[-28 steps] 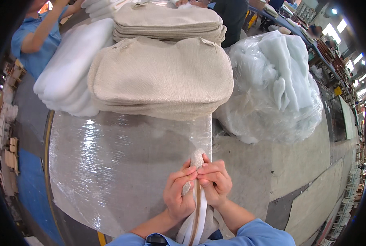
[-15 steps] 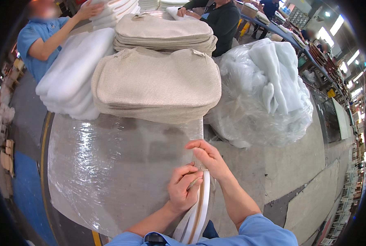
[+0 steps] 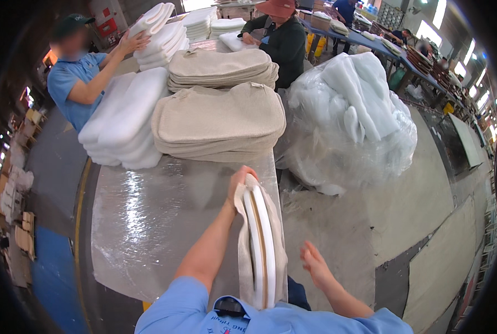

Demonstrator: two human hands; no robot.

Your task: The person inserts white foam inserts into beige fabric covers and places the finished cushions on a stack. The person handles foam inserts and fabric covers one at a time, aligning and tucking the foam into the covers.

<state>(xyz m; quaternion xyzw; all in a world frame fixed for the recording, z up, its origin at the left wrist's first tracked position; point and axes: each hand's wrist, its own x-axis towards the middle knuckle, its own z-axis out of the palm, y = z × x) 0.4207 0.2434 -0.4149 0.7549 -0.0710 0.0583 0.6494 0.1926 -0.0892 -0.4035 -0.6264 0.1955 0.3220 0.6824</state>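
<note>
A seat cushion stands on edge against my body at the table's right edge. Its beige fabric cover (image 3: 242, 245) lies around white padding (image 3: 269, 245), and a thin brown layer (image 3: 261, 245) shows between the white layers along the open side. My left hand (image 3: 239, 182) is closed around the far end of the cover; some of its fingers are hidden behind the fabric. To the right of the cushion, my right hand (image 3: 315, 264) hangs free over the floor, fingers stretched out, touching nothing.
Beige covers (image 3: 218, 119) are stacked ahead on the plastic-wrapped table (image 3: 165, 222), beside white padding sheets (image 3: 123, 122). A plastic bag of white padding (image 3: 351, 122) stands at right. One co-worker (image 3: 76, 78) handles padding at far left; another (image 3: 282, 44) works behind the stacks.
My left hand has moved from the cushion's side to its far end. My right hand has let go and swung down to the right. More of the cushion's open side shows.
</note>
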